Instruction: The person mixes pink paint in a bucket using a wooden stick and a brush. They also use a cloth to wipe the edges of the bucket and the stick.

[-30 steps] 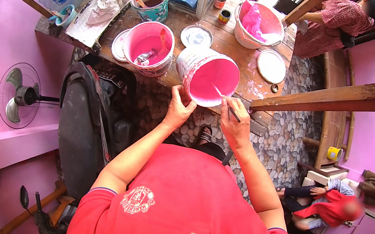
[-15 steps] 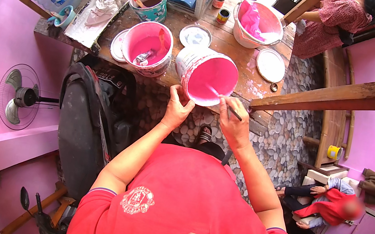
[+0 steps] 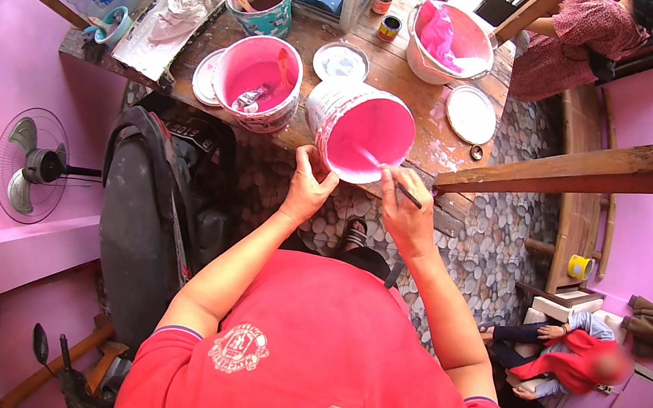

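Head view: left hand holds near-left rim of tilted bucket; right hand grips dark-handled tool, angled inside it; paint bucket left of tilted bucket.

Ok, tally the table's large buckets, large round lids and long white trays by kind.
Large buckets: 4 (teal bucket, pink-filled bucket, tilted bucket at the left hand, far-right bucket)
Large round lids: 3 (left lid, middle lid, right lid)
Long white trays: 1 (tray)
Total: 8

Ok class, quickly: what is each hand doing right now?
Left hand: closed, holding the tilted bucket by its rim.
Right hand: closed, holding a thin brush, its tip inside the bucket.
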Tool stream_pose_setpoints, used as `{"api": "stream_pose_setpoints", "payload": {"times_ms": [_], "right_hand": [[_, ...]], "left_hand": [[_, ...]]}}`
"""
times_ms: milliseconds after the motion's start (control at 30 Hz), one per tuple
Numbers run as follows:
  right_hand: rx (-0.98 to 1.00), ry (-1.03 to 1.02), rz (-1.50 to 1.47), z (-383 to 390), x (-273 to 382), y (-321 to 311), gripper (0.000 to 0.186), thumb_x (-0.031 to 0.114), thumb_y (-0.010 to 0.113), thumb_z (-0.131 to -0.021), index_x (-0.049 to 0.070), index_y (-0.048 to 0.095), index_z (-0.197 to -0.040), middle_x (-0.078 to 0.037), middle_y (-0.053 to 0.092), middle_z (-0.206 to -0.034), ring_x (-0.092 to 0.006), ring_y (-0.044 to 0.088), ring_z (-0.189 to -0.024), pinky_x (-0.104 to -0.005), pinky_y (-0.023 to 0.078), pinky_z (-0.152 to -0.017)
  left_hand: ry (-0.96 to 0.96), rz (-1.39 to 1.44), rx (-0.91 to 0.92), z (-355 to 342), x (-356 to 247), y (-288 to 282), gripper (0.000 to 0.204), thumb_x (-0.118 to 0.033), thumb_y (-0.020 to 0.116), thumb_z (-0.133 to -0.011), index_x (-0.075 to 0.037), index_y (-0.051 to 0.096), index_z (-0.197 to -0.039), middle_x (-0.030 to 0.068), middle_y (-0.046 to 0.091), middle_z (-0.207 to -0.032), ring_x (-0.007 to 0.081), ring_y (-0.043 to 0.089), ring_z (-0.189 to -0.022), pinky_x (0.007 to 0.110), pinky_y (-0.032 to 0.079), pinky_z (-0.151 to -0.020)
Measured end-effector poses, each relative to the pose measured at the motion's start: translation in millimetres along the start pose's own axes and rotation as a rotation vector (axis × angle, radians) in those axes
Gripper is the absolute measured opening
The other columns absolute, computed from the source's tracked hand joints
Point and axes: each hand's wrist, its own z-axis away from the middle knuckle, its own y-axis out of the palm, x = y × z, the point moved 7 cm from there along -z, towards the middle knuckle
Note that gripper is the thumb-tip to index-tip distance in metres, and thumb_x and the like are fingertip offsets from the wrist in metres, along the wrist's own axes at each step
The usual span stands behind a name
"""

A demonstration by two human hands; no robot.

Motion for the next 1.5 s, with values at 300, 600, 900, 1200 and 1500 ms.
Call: {"api": "stream_pose_setpoints", "payload": {"times_ms": [300,600,900,1200,1500], "right_hand": [[-0.103,-0.066,0.042,-3,3,-4,0.009,0.004,0.065,-0.095,-0.001,0.068,-0.101,-0.018,0.069,-0.093,-0.0355,0.068,-0.086,-0.0396,0.055,-0.074],[-0.186,-0.129,0.128,-3,5,-7,0.009,0.003,0.065,-0.095,-0.002,0.067,-0.102,-0.017,0.067,-0.088,-0.0348,0.066,-0.083,-0.0401,0.054,-0.073],[-0.203,-0.157,0.128,-3,7,-4,0.009,0.003,0.066,-0.093,0.001,0.068,-0.101,-0.017,0.069,-0.093,-0.0366,0.068,-0.081,-0.0431,0.055,-0.073],[-0.186,-0.151,0.145,-2,7,-4,0.008,0.004,0.065,-0.094,0.000,0.068,-0.100,-0.017,0.067,-0.091,-0.0370,0.067,-0.081,-0.0422,0.055,-0.071],[-0.120,-0.097,0.163,1,5,2,0.009,0.005,0.065,-0.095,0.000,0.068,-0.102,-0.017,0.068,-0.092,-0.0364,0.068,-0.084,-0.0415,0.055,-0.072]], "left_hand": [[-0.035,0.028,0.003,-1,-1,0,0.050,-0.008,0.073,-0.091,-0.006,0.035,-0.123,0.0045,0.052,-0.109,0.0114,0.058,-0.098,0.028,0.052,-0.088],[0.002,-0.022,-0.004,-2,-3,-1,0.050,-0.006,0.072,-0.091,-0.006,0.034,-0.123,0.0045,0.052,-0.108,0.0108,0.057,-0.098,0.028,0.051,-0.088],[0.028,-0.099,-0.008,-3,-2,-2,0.050,-0.007,0.073,-0.091,-0.006,0.034,-0.124,0.0052,0.053,-0.109,0.0119,0.057,-0.097,0.029,0.051,-0.087],[-0.022,-0.041,-0.016,-4,8,-3,0.050,-0.009,0.073,-0.091,-0.005,0.035,-0.124,0.0056,0.054,-0.110,0.0123,0.057,-0.096,0.030,0.051,-0.086],[0.005,-0.034,-0.020,-5,4,-2,0.049,-0.006,0.072,-0.091,-0.005,0.035,-0.124,0.0046,0.053,-0.109,0.0110,0.057,-0.096,0.028,0.051,-0.087]]}}
